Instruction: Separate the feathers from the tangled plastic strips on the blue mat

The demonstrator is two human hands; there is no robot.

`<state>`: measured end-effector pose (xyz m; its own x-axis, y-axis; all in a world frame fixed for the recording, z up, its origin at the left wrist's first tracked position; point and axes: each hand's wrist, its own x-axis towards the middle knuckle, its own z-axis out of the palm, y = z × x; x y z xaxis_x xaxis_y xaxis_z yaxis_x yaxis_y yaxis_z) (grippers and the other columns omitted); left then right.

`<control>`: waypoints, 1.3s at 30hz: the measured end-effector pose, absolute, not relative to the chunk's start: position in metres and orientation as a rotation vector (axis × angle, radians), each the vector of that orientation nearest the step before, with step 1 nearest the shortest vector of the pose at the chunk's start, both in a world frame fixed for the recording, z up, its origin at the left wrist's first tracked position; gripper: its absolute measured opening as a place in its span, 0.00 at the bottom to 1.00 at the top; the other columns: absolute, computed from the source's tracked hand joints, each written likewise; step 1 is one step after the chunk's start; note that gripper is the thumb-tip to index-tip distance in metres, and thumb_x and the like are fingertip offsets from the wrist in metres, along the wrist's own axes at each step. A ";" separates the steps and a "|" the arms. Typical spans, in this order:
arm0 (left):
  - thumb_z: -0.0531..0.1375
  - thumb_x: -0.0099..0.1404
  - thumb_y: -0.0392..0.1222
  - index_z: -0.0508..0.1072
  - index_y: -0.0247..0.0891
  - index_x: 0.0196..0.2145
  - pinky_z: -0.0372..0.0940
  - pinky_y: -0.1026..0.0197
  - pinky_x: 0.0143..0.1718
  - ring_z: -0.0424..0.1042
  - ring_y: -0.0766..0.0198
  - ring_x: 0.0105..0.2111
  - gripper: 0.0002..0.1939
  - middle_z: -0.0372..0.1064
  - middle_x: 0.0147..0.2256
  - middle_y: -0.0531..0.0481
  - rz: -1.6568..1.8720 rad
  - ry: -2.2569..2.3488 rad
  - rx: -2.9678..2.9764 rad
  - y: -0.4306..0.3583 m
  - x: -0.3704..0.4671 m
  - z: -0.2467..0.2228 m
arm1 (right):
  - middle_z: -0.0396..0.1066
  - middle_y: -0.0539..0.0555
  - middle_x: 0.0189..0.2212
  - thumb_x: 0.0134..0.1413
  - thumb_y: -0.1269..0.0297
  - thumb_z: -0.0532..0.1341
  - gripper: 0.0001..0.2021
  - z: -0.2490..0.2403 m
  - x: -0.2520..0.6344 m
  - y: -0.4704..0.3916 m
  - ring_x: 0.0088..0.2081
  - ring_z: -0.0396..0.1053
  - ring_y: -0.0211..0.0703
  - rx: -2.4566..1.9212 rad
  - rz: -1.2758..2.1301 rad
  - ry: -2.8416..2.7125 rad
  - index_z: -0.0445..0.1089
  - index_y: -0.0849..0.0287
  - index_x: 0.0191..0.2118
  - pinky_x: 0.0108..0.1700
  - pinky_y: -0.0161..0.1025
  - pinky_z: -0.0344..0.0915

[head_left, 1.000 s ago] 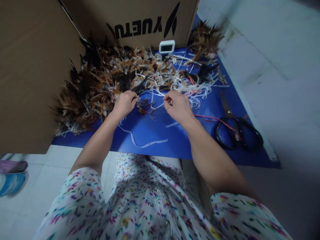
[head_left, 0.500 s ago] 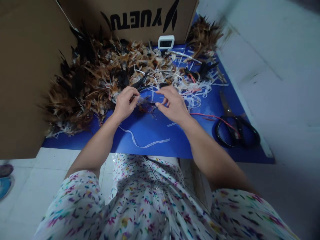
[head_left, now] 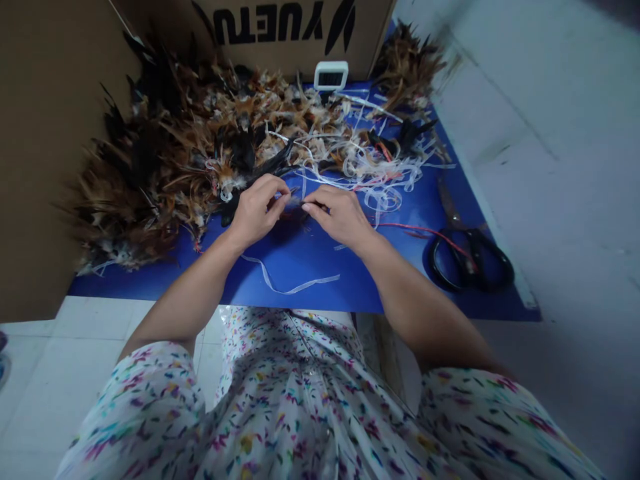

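Observation:
My left hand (head_left: 260, 205) is closed in a pinch on a small dark feather (head_left: 296, 200) above the blue table top. Facing it, my right hand (head_left: 339, 215) has its thumb and forefinger pressed together at the other side of the same feather. The two sets of fingertips are a short distance apart. Behind both hands spreads a large heap of brown and black feathers (head_left: 200, 143). White ribbons (head_left: 385, 193) lie tangled to the right of the heap. Nearer the front edge, a loose pale ribbon (head_left: 280, 288) curves over the blue surface.
Black-handled scissors (head_left: 470, 260) lie at the right, with a red cord (head_left: 415, 229) reaching over them. A small white digital display (head_left: 331, 76) stands before a cardboard box (head_left: 295, 57). Another cardboard panel (head_left: 50, 167) rises at the left. More brown feathers (head_left: 407, 70) sit back right.
My right hand's thumb and forefinger have closed together, and both hands are nearer each other at the feather. The camera view has shifted slightly.

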<state>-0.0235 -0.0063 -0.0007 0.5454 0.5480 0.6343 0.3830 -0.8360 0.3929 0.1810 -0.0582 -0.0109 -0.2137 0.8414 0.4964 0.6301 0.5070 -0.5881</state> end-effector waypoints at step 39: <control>0.58 0.69 0.44 0.72 0.39 0.34 0.64 0.64 0.27 0.69 0.69 0.22 0.08 0.72 0.27 0.53 1.234 1.011 2.309 0.008 -0.034 -0.002 | 0.72 0.54 0.36 0.58 0.68 0.60 0.06 -0.008 0.193 -0.061 0.34 0.68 0.42 -1.337 0.177 -1.793 0.74 0.57 0.40 0.40 0.42 0.66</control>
